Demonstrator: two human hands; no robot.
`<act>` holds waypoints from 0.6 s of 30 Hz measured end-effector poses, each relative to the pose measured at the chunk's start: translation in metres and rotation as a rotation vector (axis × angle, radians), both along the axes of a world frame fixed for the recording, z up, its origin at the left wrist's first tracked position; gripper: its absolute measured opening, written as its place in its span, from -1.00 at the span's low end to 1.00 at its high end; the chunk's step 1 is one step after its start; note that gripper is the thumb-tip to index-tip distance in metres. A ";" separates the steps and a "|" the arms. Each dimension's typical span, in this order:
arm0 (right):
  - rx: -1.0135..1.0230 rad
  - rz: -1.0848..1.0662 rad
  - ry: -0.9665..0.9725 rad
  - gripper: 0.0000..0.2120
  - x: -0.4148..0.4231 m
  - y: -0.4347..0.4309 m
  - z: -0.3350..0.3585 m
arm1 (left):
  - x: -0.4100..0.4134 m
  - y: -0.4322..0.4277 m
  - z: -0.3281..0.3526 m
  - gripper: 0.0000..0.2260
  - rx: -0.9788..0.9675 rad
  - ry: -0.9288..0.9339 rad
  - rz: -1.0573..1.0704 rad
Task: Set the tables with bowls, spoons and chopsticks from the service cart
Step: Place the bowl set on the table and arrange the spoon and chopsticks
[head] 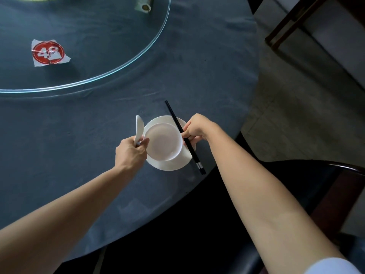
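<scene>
A white bowl (163,141) sits on a white plate (173,165) near the front edge of the round table covered in dark blue cloth (59,145). My left hand (131,152) is closed on the handle of a white ceramic spoon (139,126), which points away from me just left of the bowl. My right hand (195,128) pinches a pair of black chopsticks (183,135) with silver bands near the near end. The chopsticks slant across the plate's right rim.
A glass turntable (138,56) covers the table's middle, with a red number card reading 48 (48,53) and a small holder (144,5) on it. A dark wooden chair (345,175) stands at the right, another chair frame (286,26) farther back. Tiled floor lies beyond the table edge.
</scene>
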State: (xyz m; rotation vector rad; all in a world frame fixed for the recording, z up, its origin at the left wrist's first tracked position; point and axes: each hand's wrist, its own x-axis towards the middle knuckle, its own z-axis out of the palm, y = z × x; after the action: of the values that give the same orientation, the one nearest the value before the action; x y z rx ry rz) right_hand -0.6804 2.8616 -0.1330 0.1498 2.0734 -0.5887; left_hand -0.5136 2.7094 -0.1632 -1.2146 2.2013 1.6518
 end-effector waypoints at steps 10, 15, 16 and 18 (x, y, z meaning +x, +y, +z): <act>0.158 0.235 0.280 -0.77 0.010 -0.006 0.010 | -0.002 -0.003 -0.001 -0.78 -0.004 0.006 -0.014; 0.151 0.282 0.372 -0.75 0.016 -0.006 0.008 | -0.001 -0.006 -0.001 -0.75 -0.017 -0.015 -0.024; 0.149 0.283 0.382 -0.76 0.017 -0.006 0.007 | -0.001 -0.006 -0.001 -0.76 -0.012 -0.016 -0.023; 0.138 0.277 0.405 -0.78 0.018 -0.004 0.005 | -0.002 -0.005 0.000 -0.77 -0.020 -0.014 -0.027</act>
State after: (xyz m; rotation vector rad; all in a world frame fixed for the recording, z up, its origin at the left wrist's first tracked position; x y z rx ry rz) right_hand -0.6622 2.8574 -0.1280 -0.1920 2.4718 -0.3232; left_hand -0.5156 2.7047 -0.1630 -1.1924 2.2216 1.6103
